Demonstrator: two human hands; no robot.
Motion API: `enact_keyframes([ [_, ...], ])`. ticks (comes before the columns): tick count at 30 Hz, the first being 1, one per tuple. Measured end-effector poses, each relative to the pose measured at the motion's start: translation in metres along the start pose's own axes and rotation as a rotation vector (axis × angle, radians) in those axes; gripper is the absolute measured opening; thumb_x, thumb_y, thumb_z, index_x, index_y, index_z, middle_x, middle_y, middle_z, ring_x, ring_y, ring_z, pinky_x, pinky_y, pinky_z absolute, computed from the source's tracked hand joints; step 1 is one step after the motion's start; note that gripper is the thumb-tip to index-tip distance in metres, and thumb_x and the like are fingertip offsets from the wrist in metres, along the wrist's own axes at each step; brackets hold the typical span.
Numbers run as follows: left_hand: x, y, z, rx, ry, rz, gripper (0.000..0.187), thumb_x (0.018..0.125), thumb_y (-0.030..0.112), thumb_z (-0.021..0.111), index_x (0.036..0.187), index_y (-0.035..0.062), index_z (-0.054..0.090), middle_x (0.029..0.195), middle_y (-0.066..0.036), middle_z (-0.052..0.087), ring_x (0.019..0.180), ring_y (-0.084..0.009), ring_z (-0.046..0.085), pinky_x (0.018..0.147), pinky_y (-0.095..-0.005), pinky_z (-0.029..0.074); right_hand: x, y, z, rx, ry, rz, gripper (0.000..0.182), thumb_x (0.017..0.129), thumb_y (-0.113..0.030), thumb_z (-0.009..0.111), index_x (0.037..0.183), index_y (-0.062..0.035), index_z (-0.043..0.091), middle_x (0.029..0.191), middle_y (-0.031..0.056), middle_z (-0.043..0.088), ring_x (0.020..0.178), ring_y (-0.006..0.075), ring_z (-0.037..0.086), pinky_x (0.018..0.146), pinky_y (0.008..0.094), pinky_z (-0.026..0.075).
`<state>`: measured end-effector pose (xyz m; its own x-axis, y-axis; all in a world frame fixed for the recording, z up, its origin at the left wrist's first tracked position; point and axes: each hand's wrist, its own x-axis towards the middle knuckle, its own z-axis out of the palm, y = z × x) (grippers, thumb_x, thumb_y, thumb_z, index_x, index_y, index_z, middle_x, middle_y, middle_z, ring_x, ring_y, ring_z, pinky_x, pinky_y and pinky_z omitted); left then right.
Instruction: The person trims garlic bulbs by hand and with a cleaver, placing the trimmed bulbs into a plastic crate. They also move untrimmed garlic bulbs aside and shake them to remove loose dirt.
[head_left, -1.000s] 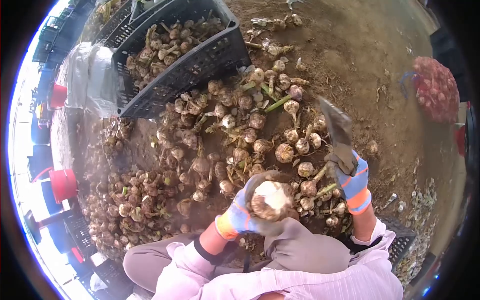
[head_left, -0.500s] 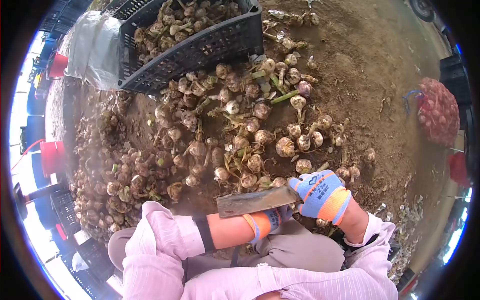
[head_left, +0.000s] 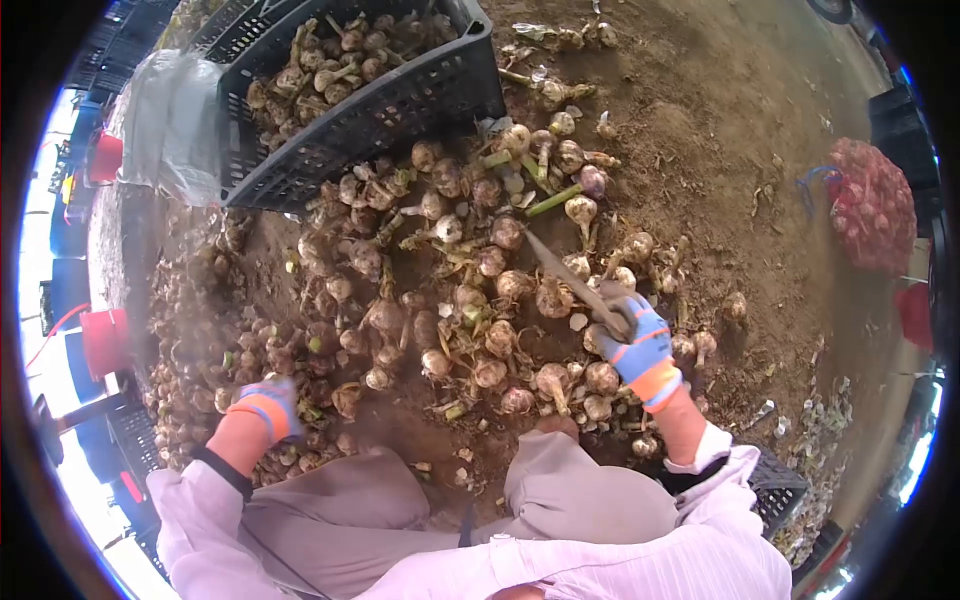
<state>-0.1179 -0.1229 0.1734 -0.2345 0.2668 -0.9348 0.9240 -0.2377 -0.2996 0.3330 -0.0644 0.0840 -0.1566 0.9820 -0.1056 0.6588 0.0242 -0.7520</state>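
Observation:
Garlic bulbs (head_left: pixel 500 338) with short stems and dirt on them cover the ground before the person. My right hand (head_left: pixel 635 345), in a blue and orange glove, is closed around the handle of a knife (head_left: pixel 565 275). Its blade points up and left over the bulbs. My left hand (head_left: pixel 270 405), gloved alike, is at the lower left on the edge of a dense heap of garlic (head_left: pixel 190 380). It is blurred, and its fingers cannot be made out.
A black crate (head_left: pixel 370 110) holding garlic stands at the upper left, with translucent plastic (head_left: pixel 170 125) at its side. A red net sack (head_left: pixel 872 205) lies at the right. Red buckets (head_left: pixel 105 340) line the left edge. Part of another crate (head_left: pixel 775 490) shows at the lower right.
My left hand has moved from beside the right one to the heap at the left. My right hand has turned the knife from lying level to pointing up and left.

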Motion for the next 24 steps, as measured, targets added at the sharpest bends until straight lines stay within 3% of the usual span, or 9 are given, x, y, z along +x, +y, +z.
enact_keyframes([
  [5, 0.015, 0.099, -0.049, -0.703, 0.173, 0.522, 0.079, 0.077, 0.059, 0.055, 0.133, 0.0059, 0.04, 0.124, -0.023, 0.053, 0.114, -0.0329, 0.052, 0.095, -0.0386, 0.04, 0.046, -0.045, 0.03, -0.18, -0.186, -0.206, 0.037, 0.064, -0.012, 0.073, 0.098, -0.0086, 0.059, 0.136, 0.0197, 0.04, 0.11, 0.0385, 0.051, 0.089, 0.0405, 0.045],
  [8, 0.038, 0.164, -0.059, -0.885, 0.099, 0.726, 0.07, 0.079, 0.05, 0.06, 0.13, 0.0043, 0.044, 0.12, -0.019, 0.056, 0.111, -0.028, 0.055, 0.089, -0.0335, 0.045, 0.064, -0.028, 0.051, -0.46, -0.292, -0.261, 0.04, 0.064, -0.015, 0.07, 0.101, -0.0122, 0.057, 0.122, 0.0156, 0.05, 0.101, 0.0373, 0.055, 0.083, 0.0417, 0.048],
  [10, 0.065, 0.206, -0.049, -1.409, -0.144, 0.905, 0.059, 0.083, 0.044, 0.06, 0.127, 0.0058, 0.047, 0.112, -0.013, 0.059, 0.102, -0.0233, 0.059, 0.082, -0.032, 0.049, 0.076, -0.027, 0.048, -0.462, -0.365, 0.002, 0.038, 0.064, -0.012, 0.069, 0.1, -0.0134, 0.058, 0.114, 0.0139, 0.053, 0.09, 0.0353, 0.059, 0.078, 0.0422, 0.049],
  [12, 0.069, 0.238, -0.05, -2.122, -0.57, 0.863, 0.045, 0.088, 0.037, 0.057, 0.122, 0.0079, 0.051, 0.104, -0.008, 0.061, 0.093, -0.0189, 0.063, 0.077, -0.0311, 0.052, 0.061, -0.017, 0.046, -0.189, 0.121, -0.071, 0.028, 0.071, -0.005, 0.062, 0.098, -0.0089, 0.058, 0.094, 0.0119, 0.06, 0.077, 0.0262, 0.063, 0.07, 0.0339, 0.051],
  [14, 0.057, 0.27, -0.059, -2.381, -0.183, 1.026, 0.034, 0.088, 0.021, 0.058, 0.119, 0.0081, 0.051, 0.107, -0.006, 0.059, 0.094, -0.0186, 0.061, 0.082, -0.0332, 0.052, 0.041, -0.022, 0.04, 0.88, 0.19, 0.313, 0.021, 0.074, 0.0, 0.062, 0.094, -0.0054, 0.062, 0.085, 0.0042, 0.062, 0.074, 0.0118, 0.059, 0.065, 0.0231, 0.047],
  [15, 0.05, 0.285, -0.065, -2.479, 0.024, 1.119, 0.03, 0.088, 0.013, 0.059, 0.118, 0.0082, 0.052, 0.109, -0.005, 0.058, 0.094, -0.0184, 0.061, 0.085, -0.0342, 0.051, 0.036, -0.024, 0.036, 0.914, 0.126, 0.33, 0.014, 0.076, -0.001, 0.063, 0.09, -0.0021, 0.064, 0.081, -0.0005, 0.061, 0.076, 0.0039, 0.053, 0.062, 0.0167, 0.042],
  [19, 0.033, 0.268, -0.077, -2.294, 0.557, 1.22, 0.044, 0.077, 0.006, 0.069, 0.117, 0.0045, 0.051, 0.11, -0.006, 0.058, 0.098, -0.0149, 0.058, 0.086, -0.0315, 0.049, -0.006, -0.033, 0.016, 0.947, -0.13, 0.377, 0.023, 0.079, 0.001, 0.057, 0.103, 0.0027, 0.058, 0.086, 0.0068, 0.062, 0.074, 0.0144, 0.062, 0.061, 0.0256, 0.052],
  [22, 0.006, 0.251, -0.089, -2.452, 0.334, 1.068, 0.062, 0.067, -0.001, 0.073, 0.122, 0.0027, 0.044, 0.111, -0.009, 0.057, 0.098, -0.0144, 0.056, 0.086, -0.0295, 0.048, -0.019, -0.044, 0.002, 1.127, -0.283, 0.649, 0.029, 0.077, -0.002, 0.063, 0.106, -0.0009, 0.058, 0.085, 0.0044, 0.062, 0.073, 0.0134, 0.062, 0.063, 0.0268, 0.052],
  [24, 0.004, 0.246, -0.083, -2.361, 0.505, 1.21, 0.066, 0.066, -0.002, 0.073, 0.124, 0.0038, 0.043, 0.111, -0.01, 0.058, 0.097, -0.0153, 0.057, 0.085, -0.0303, 0.049, -0.025, -0.048, -0.007, 0.542, -0.036, 0.261, 0.025, 0.074, -0.001, 0.063, 0.098, 0.0007, 0.059, 0.085, 0.0069, 0.064, 0.074, 0.013, 0.06, 0.063, 0.0278, 0.05],
])
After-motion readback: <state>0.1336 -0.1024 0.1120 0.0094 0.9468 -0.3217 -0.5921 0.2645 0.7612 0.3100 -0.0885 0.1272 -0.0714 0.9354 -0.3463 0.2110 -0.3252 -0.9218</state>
